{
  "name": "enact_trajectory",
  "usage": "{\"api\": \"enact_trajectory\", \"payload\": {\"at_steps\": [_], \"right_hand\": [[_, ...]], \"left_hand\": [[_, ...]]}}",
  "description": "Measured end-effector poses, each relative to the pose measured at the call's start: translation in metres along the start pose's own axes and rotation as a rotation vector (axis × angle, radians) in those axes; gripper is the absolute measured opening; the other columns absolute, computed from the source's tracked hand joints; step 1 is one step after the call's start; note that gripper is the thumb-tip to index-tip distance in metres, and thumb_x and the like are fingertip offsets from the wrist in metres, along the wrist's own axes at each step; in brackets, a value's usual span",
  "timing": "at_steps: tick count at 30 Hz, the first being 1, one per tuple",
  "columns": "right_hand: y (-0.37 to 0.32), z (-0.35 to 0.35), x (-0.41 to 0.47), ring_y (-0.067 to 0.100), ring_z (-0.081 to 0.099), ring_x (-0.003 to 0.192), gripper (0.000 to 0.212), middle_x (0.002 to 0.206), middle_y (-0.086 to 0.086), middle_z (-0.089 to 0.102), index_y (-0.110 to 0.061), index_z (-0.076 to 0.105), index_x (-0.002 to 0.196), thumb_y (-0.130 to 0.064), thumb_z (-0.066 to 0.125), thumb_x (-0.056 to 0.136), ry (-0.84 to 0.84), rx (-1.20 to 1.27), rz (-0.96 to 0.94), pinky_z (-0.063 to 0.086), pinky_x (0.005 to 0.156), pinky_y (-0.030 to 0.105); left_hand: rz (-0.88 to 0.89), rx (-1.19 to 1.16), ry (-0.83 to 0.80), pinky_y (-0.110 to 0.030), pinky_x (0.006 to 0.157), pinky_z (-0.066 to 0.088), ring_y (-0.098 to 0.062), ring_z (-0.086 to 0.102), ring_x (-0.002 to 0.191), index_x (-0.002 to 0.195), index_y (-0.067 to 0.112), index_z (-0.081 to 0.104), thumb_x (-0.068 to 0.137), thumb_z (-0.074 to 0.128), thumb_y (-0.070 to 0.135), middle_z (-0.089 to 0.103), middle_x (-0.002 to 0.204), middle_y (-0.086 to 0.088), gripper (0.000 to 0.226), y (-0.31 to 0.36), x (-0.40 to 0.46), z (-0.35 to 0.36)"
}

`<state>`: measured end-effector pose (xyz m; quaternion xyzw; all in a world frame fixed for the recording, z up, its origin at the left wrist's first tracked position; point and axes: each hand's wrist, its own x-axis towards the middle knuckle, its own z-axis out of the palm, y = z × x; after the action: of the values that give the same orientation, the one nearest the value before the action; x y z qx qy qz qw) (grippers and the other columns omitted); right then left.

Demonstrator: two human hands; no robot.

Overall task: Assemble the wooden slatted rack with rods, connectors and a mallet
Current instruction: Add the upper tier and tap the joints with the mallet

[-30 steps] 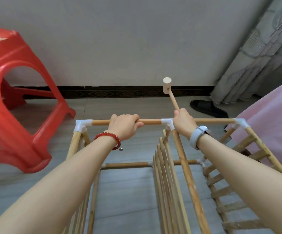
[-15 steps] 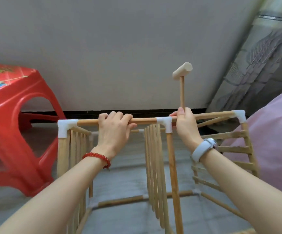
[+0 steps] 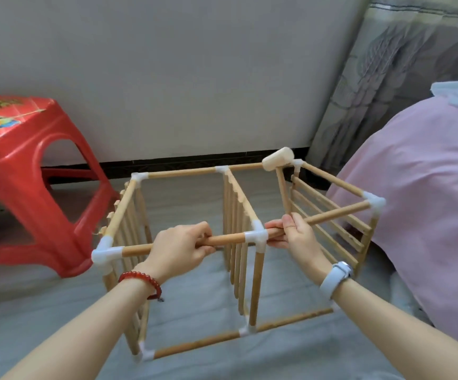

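Note:
The wooden slatted rack [image 3: 129,204] stands upright on the grey floor, a box of rods joined by white connectors [image 3: 102,255], with slatted panels at left, middle and right. My left hand [image 3: 179,248] grips the near top rod [image 3: 225,239] left of the middle connector [image 3: 256,237]. My right hand [image 3: 295,237] grips the same rod just right of that connector and also holds the wooden mallet [image 3: 277,160] by its handle. The mallet head points up and away, near the rack's far right corner.
A red plastic stool [image 3: 30,171] stands to the left, close to the rack. Pink bedding [image 3: 419,204] lies at the right, touching the rack's right side. A grey curtain [image 3: 403,64] hangs behind, and a white wall with dark skirting runs along the back.
The rack has been tipped from lying towards me to standing upright as an open-topped box. Both hands kept their grip on the top rod; the mallet head dropped lower.

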<state>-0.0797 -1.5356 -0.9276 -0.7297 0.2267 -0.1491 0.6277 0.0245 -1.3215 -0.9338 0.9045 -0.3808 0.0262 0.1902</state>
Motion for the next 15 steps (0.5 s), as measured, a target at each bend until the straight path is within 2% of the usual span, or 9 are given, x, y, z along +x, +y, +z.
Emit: {"api": "enact_trajectory", "payload": {"at_steps": [2, 5, 8, 10, 12, 15], "right_hand": [[0.013, -0.007, -0.021, 0.022, 0.066, 0.083, 0.03, 0.091, 0.015, 0.066, -0.003, 0.053, 0.091, -0.017, 0.03, 0.103, -0.046, 0.017, 0.087, 0.059, 0.073, 0.031], [0.04, -0.013, -0.043, 0.025, 0.065, 0.09, 0.027, 0.103, 0.017, 0.064, -0.008, 0.05, 0.089, -0.02, 0.03, 0.103, -0.1, 0.026, 0.233, 0.056, 0.082, 0.038], [0.051, -0.014, -0.046, 0.028, 0.064, 0.091, 0.026, 0.11, 0.018, 0.063, -0.007, 0.05, 0.094, -0.022, 0.031, 0.103, -0.188, -0.063, 0.313, 0.057, 0.08, 0.037], [0.048, -0.016, -0.048, 0.025, 0.065, 0.078, 0.025, 0.108, 0.017, 0.064, -0.007, 0.048, 0.096, -0.023, 0.031, 0.103, -0.229, -0.156, 0.271, 0.058, 0.066, 0.031], [0.045, -0.019, -0.05, 0.018, 0.063, 0.067, 0.024, 0.103, 0.007, 0.066, -0.015, 0.045, 0.089, -0.026, 0.029, 0.103, -0.205, -0.39, 0.133, 0.051, 0.055, 0.028], [0.046, -0.027, -0.046, 0.015, 0.06, 0.08, 0.024, 0.095, -0.006, 0.063, -0.019, 0.046, 0.091, -0.029, 0.027, 0.102, -0.091, -0.843, -0.1, 0.044, 0.068, 0.032]], "left_hand": [[-0.042, -0.007, -0.114, -0.028, 0.065, 0.035, -0.012, 0.054, 0.081, 0.097, 0.032, 0.051, 0.088, 0.058, 0.045, 0.053, 0.079, 0.016, 0.018, 0.004, -0.017, 0.012], [-0.05, 0.064, -0.292, -0.029, 0.067, 0.037, -0.012, 0.055, 0.085, 0.093, 0.034, 0.048, 0.087, 0.058, 0.046, 0.057, 0.085, 0.015, 0.017, 0.007, -0.036, 0.032], [-0.049, 0.134, -0.366, -0.027, 0.067, 0.034, -0.012, 0.053, 0.084, 0.095, 0.032, 0.049, 0.087, 0.057, 0.045, 0.059, 0.092, 0.013, 0.017, 0.004, -0.042, 0.044], [-0.07, 0.142, -0.403, -0.026, 0.067, 0.035, -0.012, 0.055, 0.085, 0.1, 0.031, 0.052, 0.087, 0.057, 0.045, 0.061, 0.095, 0.011, 0.019, 0.004, -0.042, 0.046], [-0.083, 0.087, -0.466, -0.025, 0.068, 0.039, -0.011, 0.056, 0.086, 0.104, 0.031, 0.053, 0.089, 0.055, 0.046, 0.062, 0.097, 0.011, 0.022, 0.005, -0.04, 0.047], [-0.051, -0.028, -0.53, -0.024, 0.068, 0.045, -0.008, 0.057, 0.083, 0.108, 0.031, 0.053, 0.091, 0.05, 0.053, 0.063, 0.095, 0.01, 0.029, 0.016, -0.038, 0.054]]}}
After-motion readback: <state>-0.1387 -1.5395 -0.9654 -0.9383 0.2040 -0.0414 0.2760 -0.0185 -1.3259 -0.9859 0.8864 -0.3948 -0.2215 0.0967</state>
